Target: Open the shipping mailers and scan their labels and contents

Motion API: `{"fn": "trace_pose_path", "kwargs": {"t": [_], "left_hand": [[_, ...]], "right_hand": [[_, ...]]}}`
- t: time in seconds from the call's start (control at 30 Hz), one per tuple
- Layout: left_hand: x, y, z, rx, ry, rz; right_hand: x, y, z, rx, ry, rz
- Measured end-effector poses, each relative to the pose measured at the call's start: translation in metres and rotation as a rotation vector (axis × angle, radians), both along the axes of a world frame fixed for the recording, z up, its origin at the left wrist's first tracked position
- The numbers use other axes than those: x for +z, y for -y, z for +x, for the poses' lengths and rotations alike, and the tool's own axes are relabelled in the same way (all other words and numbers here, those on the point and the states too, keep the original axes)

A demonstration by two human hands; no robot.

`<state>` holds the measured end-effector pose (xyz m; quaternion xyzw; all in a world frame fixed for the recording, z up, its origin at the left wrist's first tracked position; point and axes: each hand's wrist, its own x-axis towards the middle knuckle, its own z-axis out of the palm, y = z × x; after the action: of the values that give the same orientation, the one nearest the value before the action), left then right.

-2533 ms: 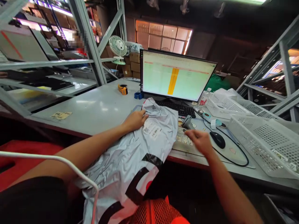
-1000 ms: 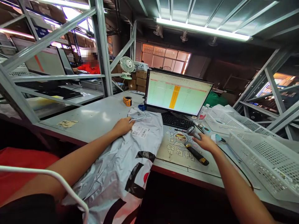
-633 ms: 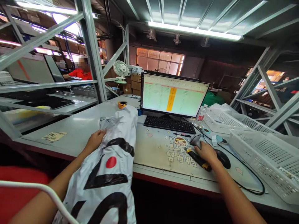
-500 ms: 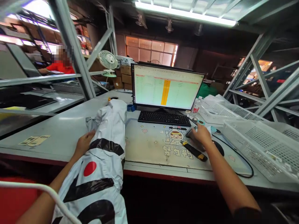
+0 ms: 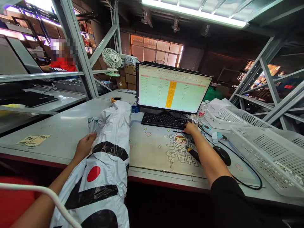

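The bag [image 5: 111, 126] at 7 o'clock, partly on the surface [image 5: 66, 126], looks unopened, its edge held by the left hand [image 5: 85, 146]; keying seems underway, right hand [image 5: 191, 127] at the keyboard [image 5: 161, 121], 4 o'clock, its grip unclear

Warehouse workstation: steel racking [image 5: 76, 47] flanked desk [image 5: 66, 123], monitor [image 5: 174, 88] showed spreadsheet [image 5: 152, 91], cardboard boxes [image 5: 130, 78] stood stacked, mailing bag [image 5: 106, 167] overhung edge.

Your L hand [image 5: 85, 145] is holding the white plastic bag [image 5: 106, 169] at its L side; bag's lying partly on the desk [image 5: 64, 126] & running past its front edge. Your R hand [image 5: 191, 127] is touching the blk kbd [image 5: 161, 119] at its R end, w/ the monitor [image 5: 172, 90] standing behind.
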<state>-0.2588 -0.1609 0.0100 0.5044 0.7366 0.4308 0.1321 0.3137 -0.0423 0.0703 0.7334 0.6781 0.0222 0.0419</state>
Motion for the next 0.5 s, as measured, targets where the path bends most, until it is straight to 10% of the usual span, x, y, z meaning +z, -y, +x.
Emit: {"fn": "trace_pose_path", "kwargs": {"t": [0.5], "left_hand": [[0.013, 0.003, 0.002, 0.086, 0.147, -0.095]], "right_hand": [[0.013, 0.012, -0.042, 0.001, -0.092, -0.017]]}}
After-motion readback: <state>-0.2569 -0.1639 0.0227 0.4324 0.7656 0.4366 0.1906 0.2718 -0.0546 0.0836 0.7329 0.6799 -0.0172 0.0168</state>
